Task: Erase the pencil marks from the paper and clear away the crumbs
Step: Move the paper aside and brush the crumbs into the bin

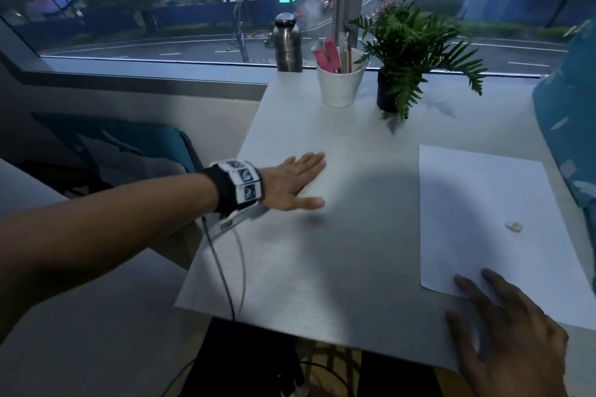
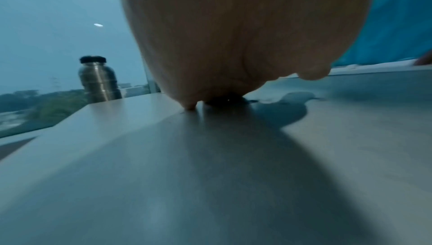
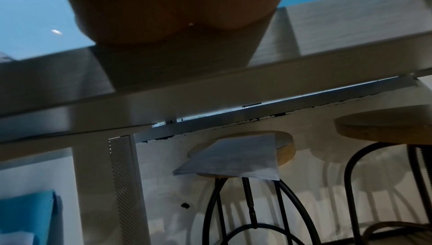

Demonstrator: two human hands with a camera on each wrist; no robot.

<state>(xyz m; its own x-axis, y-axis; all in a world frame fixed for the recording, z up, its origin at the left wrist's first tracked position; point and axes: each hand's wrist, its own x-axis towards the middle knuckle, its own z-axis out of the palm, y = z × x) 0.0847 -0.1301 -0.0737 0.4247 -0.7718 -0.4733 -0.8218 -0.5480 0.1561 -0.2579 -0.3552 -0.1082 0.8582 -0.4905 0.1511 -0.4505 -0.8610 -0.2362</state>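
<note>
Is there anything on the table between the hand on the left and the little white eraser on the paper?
No. Between the flat left hand and the small white eraser on the white paper sheet only bare grey tabletop shows.

The matt, faintly brushed surface (image 1: 338, 251) carries smooth white paper (image 1: 483, 219) and a glossy brushed-metal bottle (image 1: 286, 45).

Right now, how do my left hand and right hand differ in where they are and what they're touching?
The left hand lies flat on the bare table, far from the paper, reaching across toward the left edge; the right hand sits at the near edge with fingertips on the paper's near corner. The left hand's wrist wears a black band; the right hand's wrist is out of frame. Both are open, palm down, holding nothing.
</note>
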